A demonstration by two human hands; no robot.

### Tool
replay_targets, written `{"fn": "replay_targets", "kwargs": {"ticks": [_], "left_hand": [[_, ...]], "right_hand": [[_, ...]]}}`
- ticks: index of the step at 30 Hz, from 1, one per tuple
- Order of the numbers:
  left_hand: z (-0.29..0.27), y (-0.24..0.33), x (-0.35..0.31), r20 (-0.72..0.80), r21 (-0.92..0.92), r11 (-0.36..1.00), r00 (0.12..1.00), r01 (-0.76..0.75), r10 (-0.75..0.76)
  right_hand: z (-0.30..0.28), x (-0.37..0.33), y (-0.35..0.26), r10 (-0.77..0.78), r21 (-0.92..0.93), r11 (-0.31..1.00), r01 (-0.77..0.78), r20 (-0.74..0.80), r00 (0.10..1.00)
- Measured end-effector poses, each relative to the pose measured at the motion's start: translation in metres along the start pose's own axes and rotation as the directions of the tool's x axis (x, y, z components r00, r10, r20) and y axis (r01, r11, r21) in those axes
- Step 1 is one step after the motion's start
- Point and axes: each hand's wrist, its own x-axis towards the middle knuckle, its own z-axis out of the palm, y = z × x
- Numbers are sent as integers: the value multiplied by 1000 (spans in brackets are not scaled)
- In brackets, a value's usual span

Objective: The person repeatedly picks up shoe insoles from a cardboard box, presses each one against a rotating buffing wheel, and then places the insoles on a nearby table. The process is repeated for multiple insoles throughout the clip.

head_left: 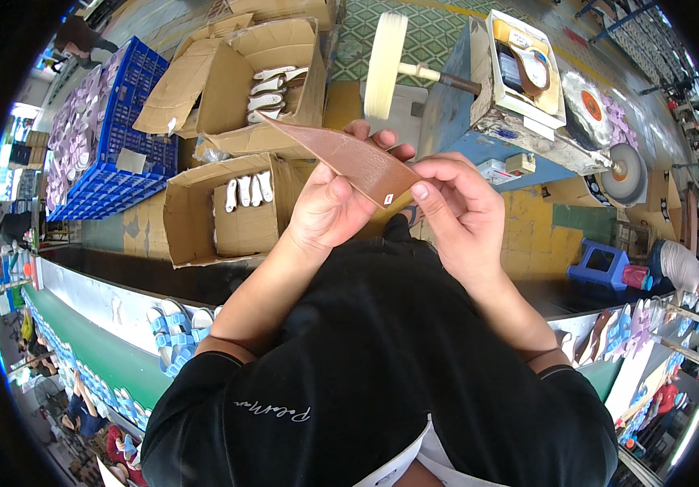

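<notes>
A brown leather-textured shoe piece [353, 161], curved and tapering to a point, is held up before my chest. Its tip points to the upper left, and a small white and red mark sits at its lower right corner. My left hand [322, 209] cradles it from below, thumb on the near side and fingertips showing past its far edge. At the right end, my right hand [464, 213] pinches the edge between thumb and fingers. What lies behind the piece is hidden.
Ahead, a cream buffing wheel [384, 65] juts from a blue machine [452, 105], with a grey wheel [627, 174] at its right. Cardboard boxes [240, 150] [191, 215] hold white shoe parts. Blue crates [134, 105] stand left; a green conveyor [94, 345] with sandals runs behind me.
</notes>
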Motion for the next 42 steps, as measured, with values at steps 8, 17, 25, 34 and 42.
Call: {"fn": "replay_targets", "kwargs": {"ticks": [8, 17, 25, 34, 42], "left_hand": [[2, -2, -3, 13, -16, 998, 998, -55, 55], [8, 3, 1, 31, 76, 990, 993, -116, 114], [6, 11, 0, 76, 165, 978, 991, -125, 114], [6, 7, -3, -45, 144, 978, 986, -152, 160], [-3, 6, -8, -134, 191, 978, 984, -89, 115]], "right_hand": [[7, -3, -10, -71, -113, 992, 55, -139, 988], [6, 2, -21, -413, -512, 766, 388, 70, 908], [0, 6, -20, -435, -541, 709, 453, 170, 884], [3, 6, -17, -360, -554, 739, 384, 157, 920], [2, 8, -23, -301, -504, 798, 330, 140, 943]]}}
